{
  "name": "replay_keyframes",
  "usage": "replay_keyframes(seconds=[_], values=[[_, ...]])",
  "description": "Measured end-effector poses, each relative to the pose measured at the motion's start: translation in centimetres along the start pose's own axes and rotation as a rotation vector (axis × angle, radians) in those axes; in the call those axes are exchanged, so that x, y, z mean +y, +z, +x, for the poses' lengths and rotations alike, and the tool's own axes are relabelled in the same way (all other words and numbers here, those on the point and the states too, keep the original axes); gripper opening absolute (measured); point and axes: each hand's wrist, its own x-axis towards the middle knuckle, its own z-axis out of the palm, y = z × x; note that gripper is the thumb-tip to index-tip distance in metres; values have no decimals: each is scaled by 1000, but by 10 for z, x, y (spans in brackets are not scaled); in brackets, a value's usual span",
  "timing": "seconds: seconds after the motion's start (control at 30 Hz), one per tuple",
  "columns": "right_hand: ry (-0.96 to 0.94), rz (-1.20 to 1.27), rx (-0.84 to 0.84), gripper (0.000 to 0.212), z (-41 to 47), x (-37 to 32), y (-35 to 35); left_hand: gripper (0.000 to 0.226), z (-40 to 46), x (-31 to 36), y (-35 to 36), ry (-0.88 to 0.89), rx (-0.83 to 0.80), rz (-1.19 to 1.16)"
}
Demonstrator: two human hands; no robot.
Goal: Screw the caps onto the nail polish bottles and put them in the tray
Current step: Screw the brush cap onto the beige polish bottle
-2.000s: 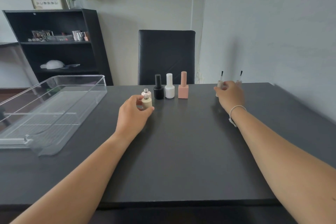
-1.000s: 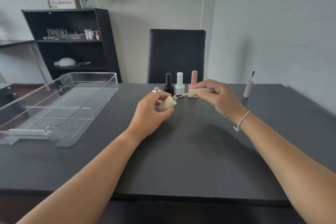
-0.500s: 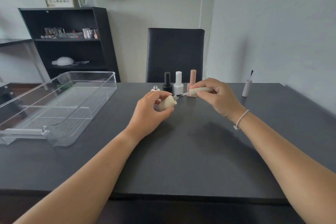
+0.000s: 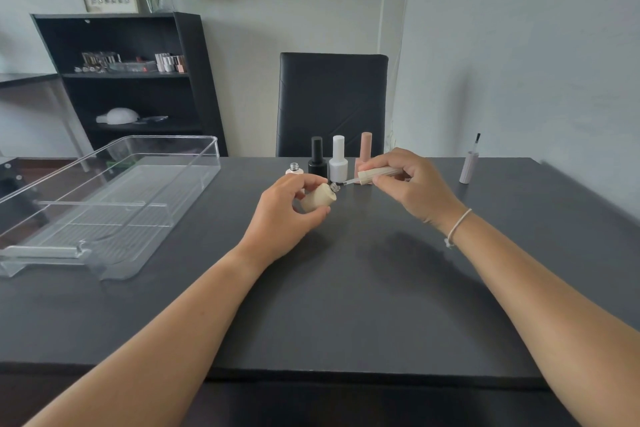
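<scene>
At frame centre, the left hand is gripping a cream bottle; the right hand is pinching its cap, brush entering the neck, twisting likely next.

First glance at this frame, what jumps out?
Mid-table, the left hand grips a tilted cream nail polish bottle while the right hand holds a cream brush cap, brush tip at the bottle's neck. Behind them stand three capped bottles, black, white and pink; a clear plastic tray sits far left.
</scene>
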Motion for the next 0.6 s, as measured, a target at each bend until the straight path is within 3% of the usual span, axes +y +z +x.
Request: replay_keyframes(seconds=[0.6], values=[[-33, -22, -5, 20, -1, 0, 1, 31, 1, -2, 1, 21, -28, 33]])
